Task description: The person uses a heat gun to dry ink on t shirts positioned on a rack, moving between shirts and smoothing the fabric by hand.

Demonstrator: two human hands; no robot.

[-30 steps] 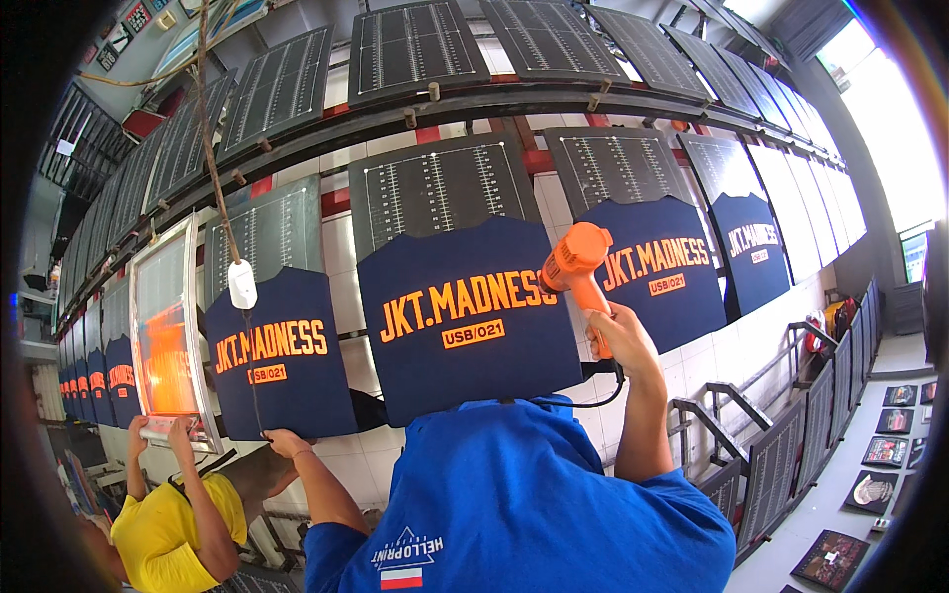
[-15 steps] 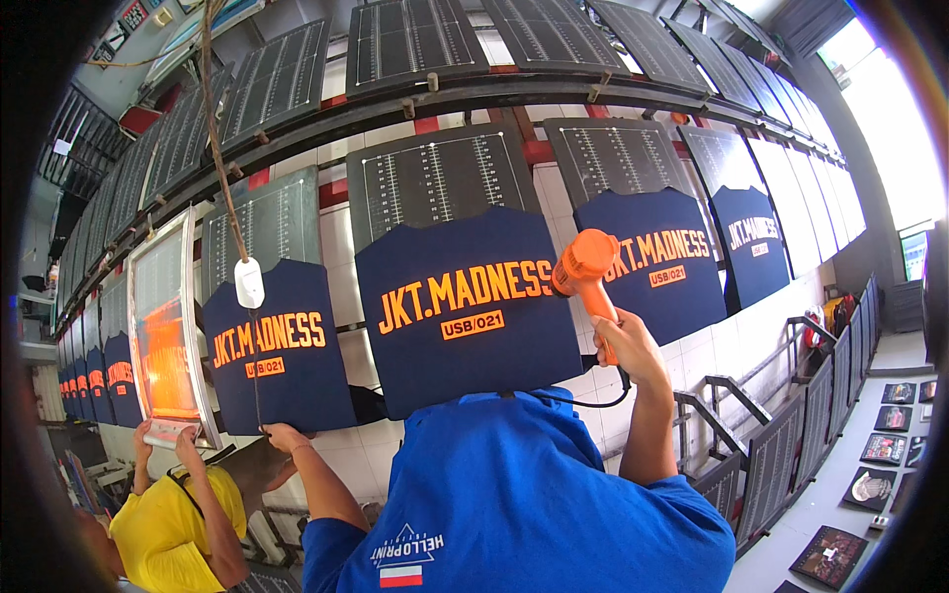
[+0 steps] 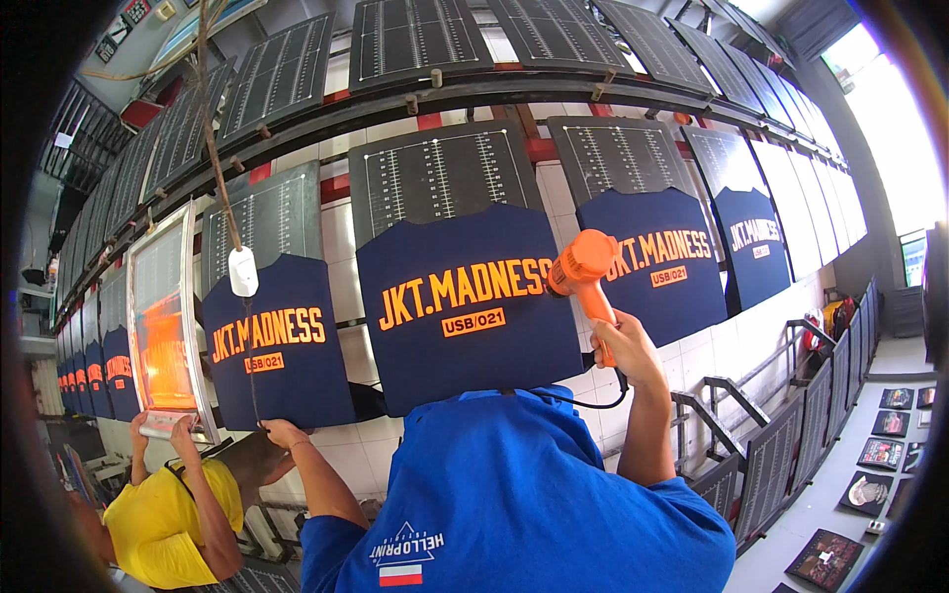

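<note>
Orange heat gun sits clamped by its handle in the right hand, fingers wrapped closed, its nozzle at the right edge of the middle navy shirt stretched on its board. It has hardly shifted over the last second, so I judge the warming of that orange print is continuing. The left hand stays at the bottom edge of the left shirt, grip unclear, while a co-worker in yellow holds a glowing panel.
</note>
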